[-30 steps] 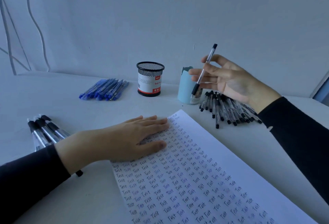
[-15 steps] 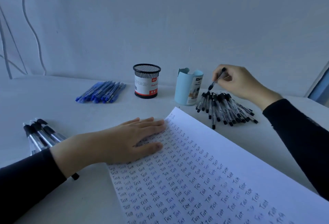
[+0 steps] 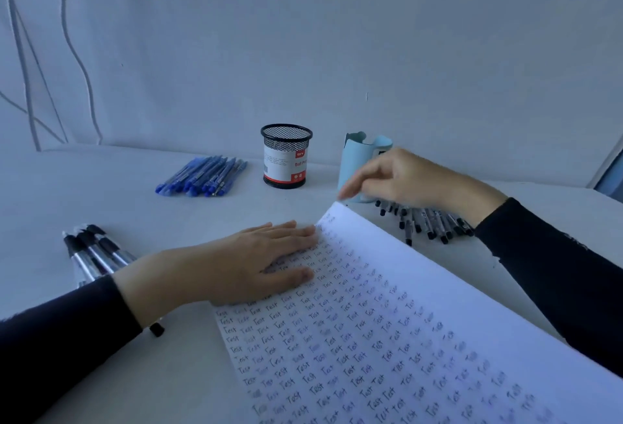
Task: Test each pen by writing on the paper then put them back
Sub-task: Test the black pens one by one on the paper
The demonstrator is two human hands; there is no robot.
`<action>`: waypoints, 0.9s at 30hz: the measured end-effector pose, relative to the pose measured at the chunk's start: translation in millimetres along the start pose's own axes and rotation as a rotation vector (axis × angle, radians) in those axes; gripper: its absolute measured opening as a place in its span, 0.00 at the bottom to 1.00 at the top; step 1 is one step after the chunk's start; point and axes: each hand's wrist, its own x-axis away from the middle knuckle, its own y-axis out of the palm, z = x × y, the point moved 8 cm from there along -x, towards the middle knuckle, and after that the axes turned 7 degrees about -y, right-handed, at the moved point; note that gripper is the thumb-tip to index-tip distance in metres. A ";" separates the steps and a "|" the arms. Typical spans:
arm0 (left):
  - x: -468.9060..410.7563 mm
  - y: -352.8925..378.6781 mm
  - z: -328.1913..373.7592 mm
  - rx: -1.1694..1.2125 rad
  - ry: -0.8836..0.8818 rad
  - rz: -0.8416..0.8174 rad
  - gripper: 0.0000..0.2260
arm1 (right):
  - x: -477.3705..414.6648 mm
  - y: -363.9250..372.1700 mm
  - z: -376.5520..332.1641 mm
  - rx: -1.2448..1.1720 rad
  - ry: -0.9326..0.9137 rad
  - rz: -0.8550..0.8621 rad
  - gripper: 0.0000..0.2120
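Observation:
A white paper point(image 3: 404, 272) covered with rows of the handwritten word "Test" lies slanted on the white table. My left hand point(image 3: 249, 262) rests flat on its upper left part, fingers straight. My right hand point(image 3: 404, 177) hovers, blurred by motion, over a pile of black-capped pens point(image 3: 428, 221) beyond the paper's top edge. Its fingers point left and down, and I see no pen in it. A few more black pens point(image 3: 91, 251) lie at the left, partly hidden under my left sleeve.
A bundle of blue pens point(image 3: 202, 177) lies at the back left. A black mesh pen cup point(image 3: 286, 157) with a red and white label stands behind the paper. A light blue cup point(image 3: 350, 160) stands next to it, partly hidden by my right hand. A wall rises close behind.
My right hand held a black pen up, brought it down to the pile, and now shows no pen while sweeping left over the pile. My left hand stays flat on the paper.

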 end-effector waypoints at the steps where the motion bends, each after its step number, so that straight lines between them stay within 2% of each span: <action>1: 0.1 -2.5 -1.9 0.016 -0.005 0.008 0.30 | -0.4 21.1 -10.4 0.000 -0.001 -0.160 0.10; 2: 0.3 -5.6 -5.0 0.033 -0.009 0.020 0.30 | 0.4 39.5 -15.2 0.025 -0.005 -0.290 0.08; 4: 1.5 -13.9 -15.6 0.065 -0.038 0.046 0.29 | 1.9 60.1 -13.5 0.123 -0.011 -0.398 0.12; 6: 7.2 -29.0 -31.9 0.097 -0.122 0.073 0.29 | -0.8 64.9 -7.9 0.186 -0.024 -0.390 0.16; 8: 18.9 -47.4 -45.4 0.111 -0.191 0.074 0.23 | -1.0 67.6 -5.4 0.174 -0.039 -0.409 0.19; 11: 44.1 -70.3 -53.1 0.171 -0.192 0.055 0.16 | 0.8 68.4 -3.9 0.157 -0.038 -0.453 0.22; 16: 98.9 -70.1 -71.1 0.209 -0.271 -0.027 0.20 | 10.4 72.3 -5.4 0.147 0.017 -0.590 0.29; 19: 123.8 -54.1 -81.7 0.188 -0.306 -0.095 0.20 | 15.3 74.7 -7.9 0.150 0.042 -0.642 0.29; 23: 131.7 -46.7 -81.4 0.260 -0.281 0.056 0.11 | 15.6 73.9 -11.9 0.160 0.049 -0.626 0.29; 27: 129.3 -46.6 -78.6 0.261 -0.266 0.135 0.09 | 18.9 73.9 -14.7 0.138 0.053 -0.651 0.30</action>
